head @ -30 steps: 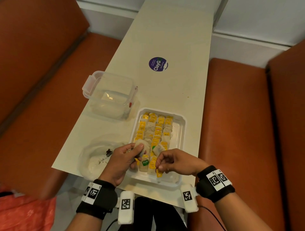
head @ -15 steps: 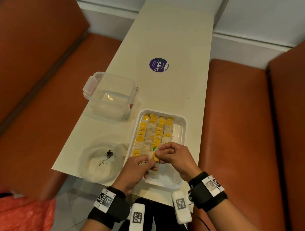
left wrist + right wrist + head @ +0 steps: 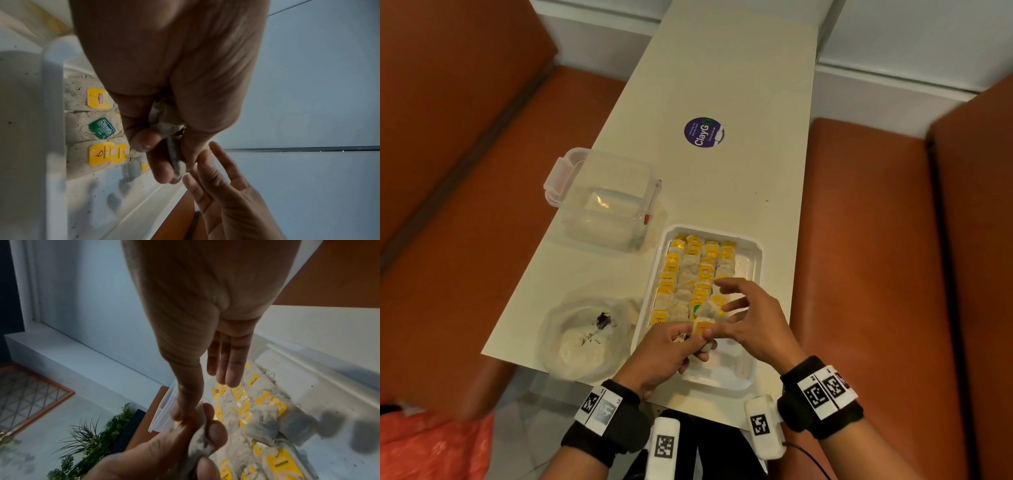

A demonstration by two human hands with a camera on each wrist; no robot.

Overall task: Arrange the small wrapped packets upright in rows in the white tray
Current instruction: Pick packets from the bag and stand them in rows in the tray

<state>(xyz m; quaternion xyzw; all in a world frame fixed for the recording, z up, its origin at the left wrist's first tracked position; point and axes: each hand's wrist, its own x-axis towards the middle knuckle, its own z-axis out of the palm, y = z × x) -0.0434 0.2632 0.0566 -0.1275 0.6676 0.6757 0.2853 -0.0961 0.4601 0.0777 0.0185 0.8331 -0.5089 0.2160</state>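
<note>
The white tray (image 3: 756, 263) sits on the near part of the table, its far part filled with rows of tea-bag packets (image 3: 700, 270) with yellow tags. One tag is green (image 3: 101, 128). My left hand (image 3: 693, 339) hovers over the tray's near left part and grips crumpled packets (image 3: 164, 123) in curled fingers. A yellow tag (image 3: 703, 327) sticks up from that hold. My right hand (image 3: 722, 308) is beside it with fingers spread straight, its thumb touching the tag. A grey packet (image 3: 709, 310) lies tilted in the tray just beyond.
A clear lidded plastic box (image 3: 602, 202) stands left of the tray. A crumpled clear bag (image 3: 585, 339) lies at the table's near left corner. A purple sticker (image 3: 703, 132) marks the table's middle. Orange bench seats (image 3: 859, 274) flank the narrow table.
My left hand came right over the tray to meet the right hand. The right hand pinched at the tag half a second ago; its fingers have now spread out straight.
</note>
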